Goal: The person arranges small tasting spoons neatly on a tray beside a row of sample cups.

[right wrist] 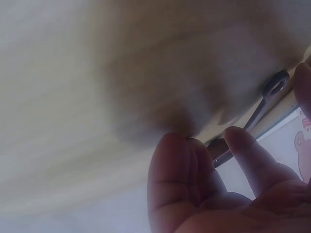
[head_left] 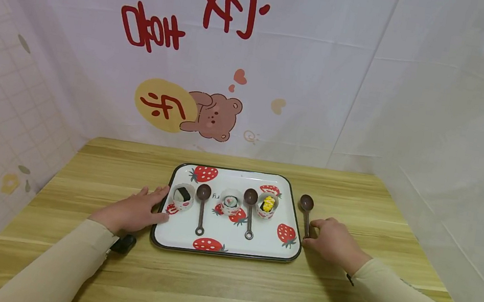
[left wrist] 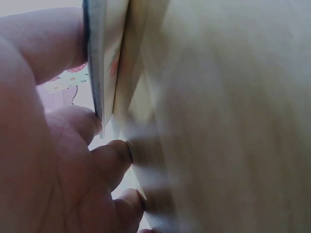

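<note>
Left hand (head_left: 136,211) touches tray (head_left: 256,246) rim, right hand (head_left: 335,242) beside spoon (head_left: 306,204) (off tray)

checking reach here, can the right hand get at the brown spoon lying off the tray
Yes, it seems so: the right hand is right beside that brown spoon, and nothing visible blocks the way.

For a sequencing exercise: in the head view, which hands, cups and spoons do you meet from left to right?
Left hand, cup with black-and-white food, first spoon, cup with sushi roll, second spoon, cup with yellow topping, third spoon, right hand.
</note>
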Tool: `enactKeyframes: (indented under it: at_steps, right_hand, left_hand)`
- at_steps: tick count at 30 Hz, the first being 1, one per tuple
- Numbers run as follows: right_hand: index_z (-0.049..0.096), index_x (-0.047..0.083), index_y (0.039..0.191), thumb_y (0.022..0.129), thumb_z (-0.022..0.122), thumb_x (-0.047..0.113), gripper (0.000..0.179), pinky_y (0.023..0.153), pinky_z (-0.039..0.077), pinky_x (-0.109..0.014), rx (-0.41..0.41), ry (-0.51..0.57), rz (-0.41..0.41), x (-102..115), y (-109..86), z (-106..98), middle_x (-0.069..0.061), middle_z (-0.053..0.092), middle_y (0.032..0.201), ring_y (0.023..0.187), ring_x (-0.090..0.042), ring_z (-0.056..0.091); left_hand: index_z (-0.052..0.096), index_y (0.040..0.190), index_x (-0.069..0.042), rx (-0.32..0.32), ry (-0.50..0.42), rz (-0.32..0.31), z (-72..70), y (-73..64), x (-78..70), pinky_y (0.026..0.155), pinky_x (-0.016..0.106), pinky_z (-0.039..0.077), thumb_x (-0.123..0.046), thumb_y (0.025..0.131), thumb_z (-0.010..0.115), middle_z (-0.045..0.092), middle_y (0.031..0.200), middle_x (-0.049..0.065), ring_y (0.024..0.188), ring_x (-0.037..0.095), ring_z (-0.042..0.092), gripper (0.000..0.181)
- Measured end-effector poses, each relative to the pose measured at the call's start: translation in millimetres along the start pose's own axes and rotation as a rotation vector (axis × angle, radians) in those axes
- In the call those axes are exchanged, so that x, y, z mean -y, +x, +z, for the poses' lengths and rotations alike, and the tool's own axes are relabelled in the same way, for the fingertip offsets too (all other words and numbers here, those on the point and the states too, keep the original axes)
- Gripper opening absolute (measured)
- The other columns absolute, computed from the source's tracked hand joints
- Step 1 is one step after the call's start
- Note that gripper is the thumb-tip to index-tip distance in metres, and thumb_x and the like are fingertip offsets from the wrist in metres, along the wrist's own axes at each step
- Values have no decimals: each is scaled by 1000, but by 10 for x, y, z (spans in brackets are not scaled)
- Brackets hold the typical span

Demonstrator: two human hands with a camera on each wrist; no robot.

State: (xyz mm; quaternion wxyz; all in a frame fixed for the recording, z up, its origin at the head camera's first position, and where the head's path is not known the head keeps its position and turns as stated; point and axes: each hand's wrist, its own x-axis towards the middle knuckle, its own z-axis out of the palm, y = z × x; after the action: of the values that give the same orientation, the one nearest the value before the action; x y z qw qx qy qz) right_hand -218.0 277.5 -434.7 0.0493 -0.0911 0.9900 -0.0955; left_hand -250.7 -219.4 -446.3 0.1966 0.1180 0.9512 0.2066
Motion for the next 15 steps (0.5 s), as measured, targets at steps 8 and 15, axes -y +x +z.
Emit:
enactKeyframes:
  at_steps: [8, 15]
  right_hand:
    - [74, -1, 116, 86, 86, 32, 46, 94, 55, -59, 5, -5, 5, 2, 9, 11, -16, 76, 99, 108, -45, 67]
    - [75, 1, 112, 85, 84, 33, 43, 97, 54, -59, 1, 5, 14, 22, 19, 9, -15, 76, 98, 110, -45, 66]
  left_hand:
    - [14, 171, -18, 3, -1, -10, -10, -7, -2, 122, 77, 17, -60, 101, 61, 17, 176, 16, 160, 55, 3, 94]
    - [16, 171, -15, 6, 10, -12, -14, 2, -19, 121, 78, 19, -60, 100, 62, 19, 175, 20, 158, 58, 6, 96]
